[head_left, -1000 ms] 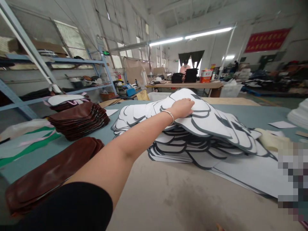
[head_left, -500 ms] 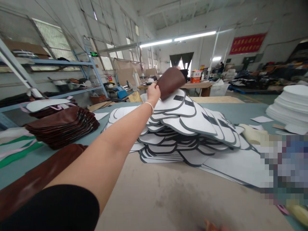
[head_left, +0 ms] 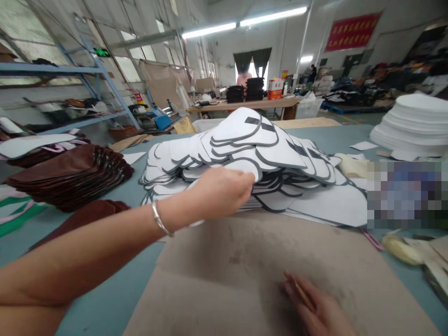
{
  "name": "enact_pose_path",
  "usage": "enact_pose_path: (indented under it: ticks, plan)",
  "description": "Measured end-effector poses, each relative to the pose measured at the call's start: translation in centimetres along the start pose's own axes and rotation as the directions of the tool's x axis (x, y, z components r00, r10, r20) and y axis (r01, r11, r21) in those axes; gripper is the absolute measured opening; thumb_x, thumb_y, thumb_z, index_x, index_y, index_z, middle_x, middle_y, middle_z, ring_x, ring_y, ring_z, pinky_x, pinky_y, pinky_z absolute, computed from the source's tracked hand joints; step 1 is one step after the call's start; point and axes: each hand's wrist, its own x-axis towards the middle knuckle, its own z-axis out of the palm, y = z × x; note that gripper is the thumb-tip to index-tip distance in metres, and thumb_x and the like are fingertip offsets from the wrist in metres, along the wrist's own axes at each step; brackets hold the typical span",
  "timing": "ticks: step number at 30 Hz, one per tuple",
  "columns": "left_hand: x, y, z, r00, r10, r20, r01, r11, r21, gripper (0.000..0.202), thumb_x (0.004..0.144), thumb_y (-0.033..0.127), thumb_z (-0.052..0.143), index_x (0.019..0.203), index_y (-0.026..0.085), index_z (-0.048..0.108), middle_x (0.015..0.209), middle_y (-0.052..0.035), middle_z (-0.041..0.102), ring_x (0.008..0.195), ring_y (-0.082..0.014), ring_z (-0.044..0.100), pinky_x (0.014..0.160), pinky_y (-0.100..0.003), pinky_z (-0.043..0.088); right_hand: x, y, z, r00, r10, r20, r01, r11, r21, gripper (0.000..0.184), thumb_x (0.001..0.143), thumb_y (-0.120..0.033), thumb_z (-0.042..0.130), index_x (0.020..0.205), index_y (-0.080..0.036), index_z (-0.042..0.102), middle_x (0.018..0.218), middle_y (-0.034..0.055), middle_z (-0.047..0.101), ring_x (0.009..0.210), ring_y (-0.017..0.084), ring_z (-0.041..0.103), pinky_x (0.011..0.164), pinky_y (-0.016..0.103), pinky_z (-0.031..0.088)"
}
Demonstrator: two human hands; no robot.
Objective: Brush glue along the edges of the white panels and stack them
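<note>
My left hand [head_left: 224,189], wearing a silver bangle, is closed with its fingertips at the edge of a white piece with a dark border [head_left: 247,168]. That piece belongs to a heaped pile of similar white pieces [head_left: 290,154], some with a black rectangle. Low in the view, my right hand [head_left: 318,305] is closed around a thin wooden stick [head_left: 301,293]; its far end cannot be made out. Beneath the right hand lies a stained brown board [head_left: 217,261]. To the left, a stack of dark brown leather pieces [head_left: 70,177] sits on the table.
Another brown leather piece [head_left: 80,219] lies nearer on the green-grey table [head_left: 105,289]. A tall stack of white rounded pieces [head_left: 413,126] stands at the right. Blue shelving [head_left: 108,88] rises at the back left. A red and white can [head_left: 276,88] stands on a far table.
My left hand has let go of the brown leather piece and come back from the far side of the pile to its near edge. My right hand has come further into view.
</note>
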Motion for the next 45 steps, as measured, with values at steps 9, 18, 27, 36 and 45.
enact_pose_path:
  ticks: [9, 18, 27, 36, 45]
  plan:
    - [-3.7, 10.1, 18.6, 0.952, 0.246, 0.181, -0.124, 0.852, -0.509, 0.027, 0.106, 0.025, 0.04, 0.107, 0.02, 0.067, 0.115, -0.0037, 0.072, 0.104, -0.0149, 0.067, 0.09, -0.024, 0.05, -2.8, -1.4, 0.0, 0.9, 0.42, -0.121, -0.078, 0.427, 0.901, 0.041, 0.079, -0.053, 0.078, 0.095, -0.018, 0.063, 0.084, 0.0029, 0.071, 0.06, 0.011, 0.063, 0.037, 0.013, 0.028]
    - [-4.3, 12.8, 21.3, 0.917, 0.39, 0.087, -0.351, 0.89, -0.291, 0.042, 0.1, 0.027, 0.051, 0.142, 0.024, 0.05, 0.154, -0.004, 0.047, 0.119, -0.0255, 0.054, 0.09, -0.04, 0.046, -5.3, 0.5, -2.9, 0.876, 0.458, -0.148, -0.048, 0.389, 0.92, 0.043, 0.088, -0.045, 0.069, 0.121, -0.018, 0.068, 0.139, 0.0161, 0.061, 0.069, 0.012, 0.065, 0.036, 0.013, 0.033]
    - [-3.7, 13.4, 21.9, 0.925, 0.376, 0.053, -0.334, 0.873, -0.356, 0.042, 0.097, 0.023, 0.051, 0.139, 0.016, 0.051, 0.149, -0.0093, 0.051, 0.133, -0.0246, 0.046, 0.106, -0.038, 0.04, -6.7, -0.3, -1.5, 0.96, 0.179, -0.217, -0.184, 0.983, -0.004, 0.063, 0.094, -0.045, 0.053, 0.151, -0.019, 0.046, 0.13, 0.0169, 0.067, 0.089, 0.024, 0.071, 0.065, 0.031, 0.056]
    - [-3.6, 13.1, 22.1, 0.913, 0.406, 0.035, -0.367, 0.858, -0.36, 0.038, 0.099, 0.027, 0.051, 0.137, 0.021, 0.053, 0.147, -0.0093, 0.051, 0.131, -0.0265, 0.048, 0.099, -0.041, 0.043, -7.6, 2.2, -0.8, 0.977, -0.063, -0.205, -0.105, 0.693, -0.713, 0.068, 0.084, -0.011, 0.042, 0.151, -0.022, 0.041, 0.151, 0.0144, 0.05, 0.093, 0.027, 0.071, 0.083, 0.044, 0.057]
    - [-6.2, 11.8, 21.9, 0.866, 0.5, -0.01, -0.472, 0.81, -0.348, 0.032, 0.104, 0.023, 0.045, 0.134, 0.021, 0.055, 0.15, -0.0099, 0.049, 0.134, -0.026, 0.048, 0.1, -0.042, 0.044, -8.1, 5.8, -6.4, 0.825, -0.152, -0.544, -0.032, 0.949, -0.314, 0.04, 0.096, -0.042, 0.053, 0.132, -0.024, 0.051, 0.123, 0.0085, 0.064, 0.109, 0.021, 0.064, 0.095, 0.037, 0.053]
